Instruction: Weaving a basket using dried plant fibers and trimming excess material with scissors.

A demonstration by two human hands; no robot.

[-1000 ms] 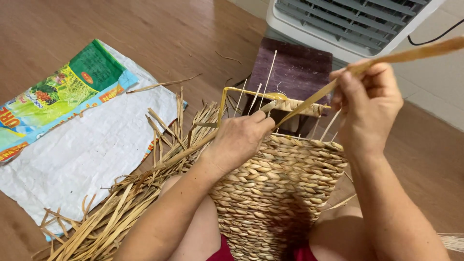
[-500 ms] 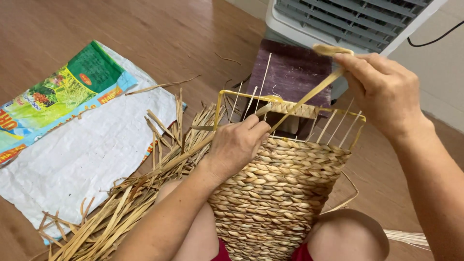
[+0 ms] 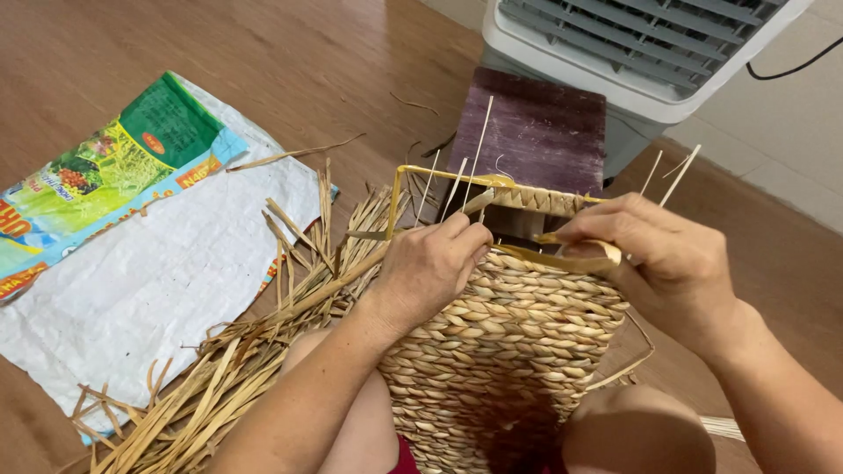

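Starting at the left, a printed plastic sack lies flat on the wooden floor, loose straw heaped beside it. Left hand curls, pressing the woven basket on the lap. Right hand pinches a flat straw strip at the basket's rim.

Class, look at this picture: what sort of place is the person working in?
Probably a room in a home: a wooden floor, an air cooler by the wall, and a half-woven basket held on the lap beside loose straw.
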